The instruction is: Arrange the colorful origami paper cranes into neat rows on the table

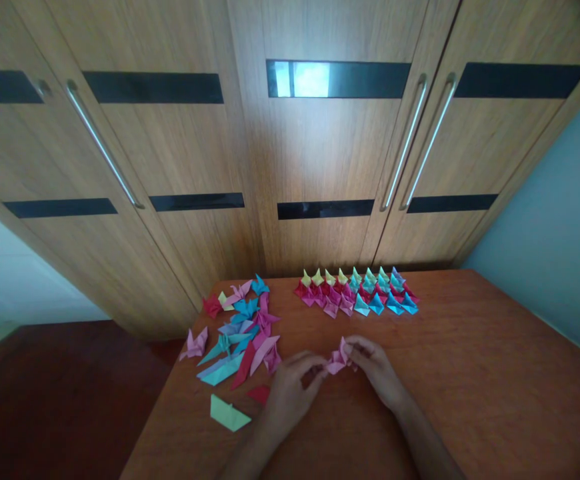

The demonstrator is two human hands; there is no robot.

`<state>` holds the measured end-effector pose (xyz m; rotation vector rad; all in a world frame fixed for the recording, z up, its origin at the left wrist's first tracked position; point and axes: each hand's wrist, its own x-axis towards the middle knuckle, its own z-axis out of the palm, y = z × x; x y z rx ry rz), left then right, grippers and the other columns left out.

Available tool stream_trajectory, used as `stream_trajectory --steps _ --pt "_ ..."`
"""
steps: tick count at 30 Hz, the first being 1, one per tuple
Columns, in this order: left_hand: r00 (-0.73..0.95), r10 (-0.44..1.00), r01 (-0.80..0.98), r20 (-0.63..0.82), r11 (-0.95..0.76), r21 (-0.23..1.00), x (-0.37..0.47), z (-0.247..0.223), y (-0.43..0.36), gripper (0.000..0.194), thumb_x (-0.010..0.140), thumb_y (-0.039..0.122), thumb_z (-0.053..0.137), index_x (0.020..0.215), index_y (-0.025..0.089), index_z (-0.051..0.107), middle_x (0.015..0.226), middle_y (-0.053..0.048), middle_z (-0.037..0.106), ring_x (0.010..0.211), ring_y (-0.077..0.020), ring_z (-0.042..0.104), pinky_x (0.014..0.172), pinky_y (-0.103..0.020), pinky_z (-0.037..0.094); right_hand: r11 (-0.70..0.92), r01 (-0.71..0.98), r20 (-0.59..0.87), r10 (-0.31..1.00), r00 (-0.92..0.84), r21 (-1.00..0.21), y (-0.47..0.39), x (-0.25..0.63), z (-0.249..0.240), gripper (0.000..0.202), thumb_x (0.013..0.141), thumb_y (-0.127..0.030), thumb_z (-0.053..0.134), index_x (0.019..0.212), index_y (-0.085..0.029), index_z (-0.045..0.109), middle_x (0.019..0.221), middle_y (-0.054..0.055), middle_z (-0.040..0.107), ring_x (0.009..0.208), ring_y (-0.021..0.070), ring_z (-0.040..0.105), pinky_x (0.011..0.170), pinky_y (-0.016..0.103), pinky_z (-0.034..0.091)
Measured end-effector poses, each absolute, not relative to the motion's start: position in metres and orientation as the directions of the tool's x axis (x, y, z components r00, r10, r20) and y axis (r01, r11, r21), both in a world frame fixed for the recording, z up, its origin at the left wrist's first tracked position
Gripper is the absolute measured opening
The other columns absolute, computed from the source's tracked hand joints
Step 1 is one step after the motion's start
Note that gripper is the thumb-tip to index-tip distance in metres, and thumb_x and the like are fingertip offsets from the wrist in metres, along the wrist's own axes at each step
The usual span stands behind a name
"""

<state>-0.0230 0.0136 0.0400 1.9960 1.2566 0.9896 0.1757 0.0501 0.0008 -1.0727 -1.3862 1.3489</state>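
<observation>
A small pink folded-paper piece [337,361] is held up over the table between my two hands. My left hand [297,387] pinches its left end between thumb and fingertips. At its right side, my right hand [374,365] grips the other end, fingers closed on the paper. Left of my hands lies a loose spread of pink, blue and red folded papers, among them a blue one [247,309] and a pale pink one [196,343]. A light green folded piece [229,413] rests near my left forearm, with a red piece [259,394] partly hidden by that hand.
Rows of finished-looking yellow, pink, red and blue paper figures [357,293] stand at the table's back edge. Behind the brown table [475,373] rises a wooden wardrobe [315,147] with long metal handles. A pale blue wall [555,220] is on the right.
</observation>
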Motion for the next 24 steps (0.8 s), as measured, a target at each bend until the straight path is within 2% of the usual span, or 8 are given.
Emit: stream_trajectory --steps 4,7,9,11,14,24 --pt "0.33 0.905 0.474 0.268 -0.404 0.782 -0.023 0.042 0.017 0.016 0.084 0.014 0.058 0.09 0.024 0.069 0.085 0.0 0.07 0.076 -0.0128 0.063 0.073 -0.021 0.049 0.032 0.022 0.026 0.974 -0.227 -0.999 0.052 0.175 -0.003 0.036 0.084 -0.054 0.055 0.083 -0.019 0.064 0.073 0.001 0.062 0.062 0.013 0.052 0.056 0.023 0.041" --pt "0.339 0.903 0.548 0.264 -0.418 0.725 -0.025 0.044 0.026 0.017 0.086 0.015 0.056 0.093 0.024 0.069 0.091 0.0 0.071 0.082 -0.0138 0.064 0.078 -0.022 0.049 0.043 0.047 0.036 0.987 -0.154 -0.998 0.057 0.176 -0.009 0.041 0.083 -0.058 0.052 0.087 -0.019 0.065 0.071 0.001 0.061 0.061 0.0139 0.053 0.054 0.024 0.041" --pt "0.361 0.902 0.666 0.237 -0.427 0.612 -0.027 0.047 0.036 0.019 0.089 0.017 0.052 0.096 0.024 0.067 0.095 -0.002 0.07 0.087 -0.0146 0.064 0.081 -0.024 0.049 0.06 0.079 0.054 0.996 -0.068 -0.995 0.061 0.178 -0.016 0.044 0.081 -0.06 0.053 0.089 -0.019 0.065 0.068 0.001 0.059 0.059 0.0148 0.053 0.053 0.025 0.042" --pt "0.392 0.905 0.789 0.168 -0.424 0.444 -0.029 0.049 0.05 0.021 0.092 0.018 0.047 0.099 0.022 0.066 0.098 -0.003 0.069 0.091 -0.0153 0.063 0.083 -0.024 0.048 0.077 0.124 0.078 0.997 -0.001 -0.989 0.065 0.18 -0.022 0.045 0.079 -0.061 0.054 0.089 -0.018 0.065 0.065 0.001 0.059 0.059 0.0161 0.055 0.054 0.026 0.044" --pt "0.399 0.914 0.873 0.073 -0.403 0.274 -0.027 0.05 0.071 0.024 0.095 0.02 0.041 0.099 0.02 0.065 0.099 -0.006 0.068 0.093 -0.0174 0.064 0.084 -0.027 0.048 0.102 0.172 0.107 0.994 0.023 -0.98 0.069 0.183 -0.031 0.045 0.08 -0.06 0.053 0.089 -0.018 0.064 0.064 0.002 0.059 0.06 0.0171 0.056 0.055 0.027 0.045" --pt "0.356 0.934 0.923 -0.005 -0.351 0.155 -0.013 0.04 0.111 0.027 0.096 0.021 0.037 0.105 0.02 0.062 0.104 -0.01 0.066 0.097 -0.0201 0.063 0.084 -0.031 0.049 0.114 0.237 0.118 0.993 0.004 -0.965 0.07 0.182 -0.036 0.041 0.083 -0.056 0.052 0.088 -0.018 0.066 0.064 0.001 0.06 0.058 0.017 0.056 0.056 0.026 0.045"
